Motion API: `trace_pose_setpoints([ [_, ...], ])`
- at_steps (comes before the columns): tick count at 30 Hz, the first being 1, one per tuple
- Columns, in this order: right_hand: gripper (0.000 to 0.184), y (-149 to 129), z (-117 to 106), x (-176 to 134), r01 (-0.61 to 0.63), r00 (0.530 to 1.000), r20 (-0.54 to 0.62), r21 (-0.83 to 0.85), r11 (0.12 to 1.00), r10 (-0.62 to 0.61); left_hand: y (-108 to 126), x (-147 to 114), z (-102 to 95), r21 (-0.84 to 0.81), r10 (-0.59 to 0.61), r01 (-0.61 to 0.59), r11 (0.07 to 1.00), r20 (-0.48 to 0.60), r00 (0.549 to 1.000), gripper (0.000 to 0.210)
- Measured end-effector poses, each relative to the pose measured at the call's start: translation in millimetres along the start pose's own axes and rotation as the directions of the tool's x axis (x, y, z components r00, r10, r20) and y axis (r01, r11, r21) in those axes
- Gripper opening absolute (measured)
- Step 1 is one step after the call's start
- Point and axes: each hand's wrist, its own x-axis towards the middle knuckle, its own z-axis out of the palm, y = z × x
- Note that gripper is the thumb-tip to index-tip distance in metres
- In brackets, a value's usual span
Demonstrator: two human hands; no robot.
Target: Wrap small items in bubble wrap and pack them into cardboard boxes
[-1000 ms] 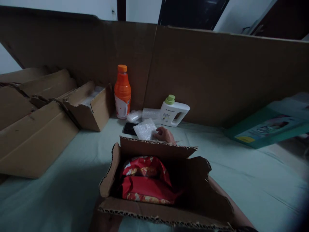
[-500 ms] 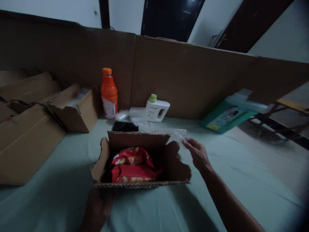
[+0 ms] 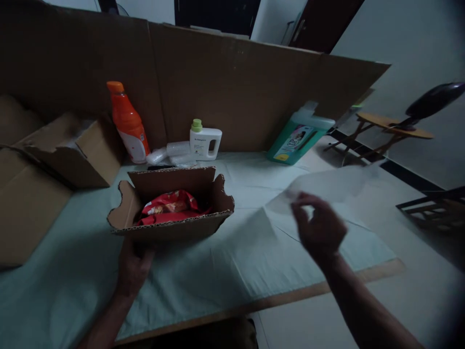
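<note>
Head view: a carton at the left hand and a translucent plastic sheet at the right, above a cloth-covered bench.
The left hand (image 3: 134, 269) meets the underside of the open cardboard carton (image 3: 174, 233) at its near left corner; its fingers are largely hidden, so their closure cannot be told. Inside the carton lies a red printed packet (image 3: 170, 206). The right hand (image 3: 319, 225), blurred, pinches the translucent plastic sheet (image 3: 330, 186) between thumb and forefinger, well to the right of the carton, over the right part of the bench (image 3: 221, 276). Beyond the carton stand an orange bottle (image 3: 129, 123) and a white handled jug (image 3: 204, 143) with a green cap, bubble wrap (image 3: 178, 149) between them; farther right is a teal jug (image 3: 300, 138), near the upright cardboard panel (image 3: 236, 92).
</note>
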Motion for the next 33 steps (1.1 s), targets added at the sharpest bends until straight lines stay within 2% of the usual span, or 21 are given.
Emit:
trace_pose_setpoints([
  [1, 0.003, -10.2, 3.5, -18.4, 0.089, 0.988, 0.125, 0.027, 0.996, -0.092, 0.6, 0.2, 0.4, -0.019, -0.01, 0.01, 1.0, -0.001, 1.0, 0.064],
  [2, 0.006, -17.7, 7.6, -37.0, 0.151, 0.96, 0.224, 0.087, 0.985, -0.167, 1.3, 0.5, 0.8, -0.042, -0.025, 0.026, 0.999, 0.006, 1.0, 0.066],
  [4, 0.013, -24.6, 15.0, -70.8, 0.192, 0.901, 0.358, 0.182, 0.964, -0.247, 2.2, 0.8, 1.3, -0.073, -0.04, 0.042, 0.996, 0.03, 0.999, 0.068],
  [7, 0.013, -23.5, 15.7, -103.3, 0.182, 0.85, 0.459, 0.202, 0.962, -0.257, 2.3, 0.9, 1.0, -0.09, -0.048, 0.051, 0.995, 0.037, 0.998, 0.066],
  [11, 0.01, -27.1, -3.9, -113.2, 0.158, 0.792, 0.551, 0.232, 0.96, -0.264, 2.0, 1.1, -0.2, -0.057, -0.06, 0.061, 0.997, 0.013, 0.998, 0.061],
  [13, 0.007, -33.0, -14.3, -110.3, 0.13, 0.796, 0.555, 0.234, 0.964, -0.242, 2.0, 1.3, -0.5, -0.066, -0.051, 0.052, 0.996, 0.023, 0.998, 0.06],
  [15, 0.003, -39.2, -21.5, -106.0, 0.097, 0.829, 0.524, 0.214, 0.972, -0.198, 1.7, 1.2, -0.6, -0.083, -0.044, 0.047, 0.995, 0.038, 0.998, 0.063],
  [18, 0.014, -46.8, -24.7, -99.9, 0.039, 0.881, 0.458, 0.179, 0.983, -0.119, 1.4, 0.2, -1.0, -0.083, -0.044, 0.047, 0.995, 0.037, 0.998, 0.066],
  [20, 0.014, -51.0, -20.7, -96.1, -0.004, 0.896, 0.438, 0.177, 0.984, -0.075, 2.5, -0.4, -1.1, -0.085, -0.041, 0.044, 0.995, 0.034, 0.999, 0.067],
  [23, 0.006, -56.6, -2.6, -89.6, -0.092, 0.882, 0.471, 0.21, 0.973, -0.018, 6.0, -0.5, -0.9, -0.09, -0.03, 0.032, 0.995, 0.025, 0.999, 0.066],
  [29, 0.049, -63.3, 65.4, -73.3, -0.253, 0.799, 0.601, 0.309, 0.917, 0.018, 10.3, 1.3, -1.1, -0.087, -0.058, 0.06, 0.994, 0.018, 0.998, 0.059],
  [31, 0.05, -64.7, 85.4, -68.6, -0.298, 0.77, 0.638, 0.323, 0.898, 0.026, 11.5, 1.2, -1.4, -0.084, -0.066, 0.068, 0.994, 0.028, 0.997, 0.057],
  [33, 0.043, -66.0, 99.8, -64.8, -0.33, 0.739, 0.673, 0.333, 0.883, 0.022, 13.4, 1.7, -1.2, -0.086, -0.07, 0.074, 0.994, 0.046, 0.997, 0.057],
])
